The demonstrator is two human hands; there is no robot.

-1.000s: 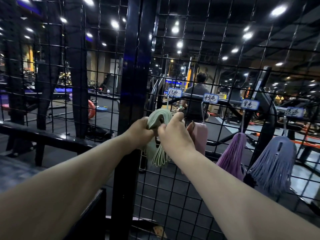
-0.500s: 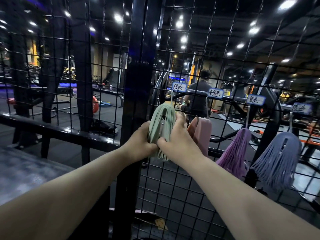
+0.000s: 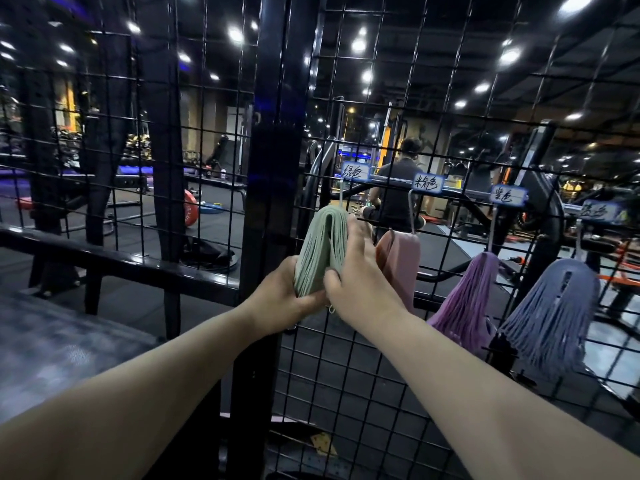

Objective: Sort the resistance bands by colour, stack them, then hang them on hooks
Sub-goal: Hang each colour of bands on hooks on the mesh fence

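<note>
Black wire grid panel [image 3: 346, 358] fills the view, w/ a thick black post [image 3: 273, 168] just left of the action. Four handwritten tags are clipped along the grid, L to R: green label [image 3: 355, 171], pink label [image 3: 428, 182], purple label [image 3: 507, 195], blue label [image 3: 601, 211]. Below them hang the pink bands [image 3: 401, 261], folded flat, then the purple bands [image 3: 464, 306] and blue bands [image 3: 550, 313], both fanned out in loose strands. Behind the mesh: gym floor, a red weight plate [image 3: 190, 213], and a person [image 3: 398, 188] w/ back turned at a machine.

Green bands [image 3: 320, 251]: a thick folded stack, fold uppermost, held up at the grid under the green label. The top of the fold is right at the foot of the hook [image 3: 341, 197] wire. Can't tell if the hook is thru the loop.

Left grip [image 3: 277, 299] is clenched round the stack's lower left side, fingers wrapped behind it. Right grip [image 3: 360, 282] grasps the right side: thumb on the near face, fingers running up the far edge toward the fold. Its knuckles cover the pink bands' left edge.
</note>
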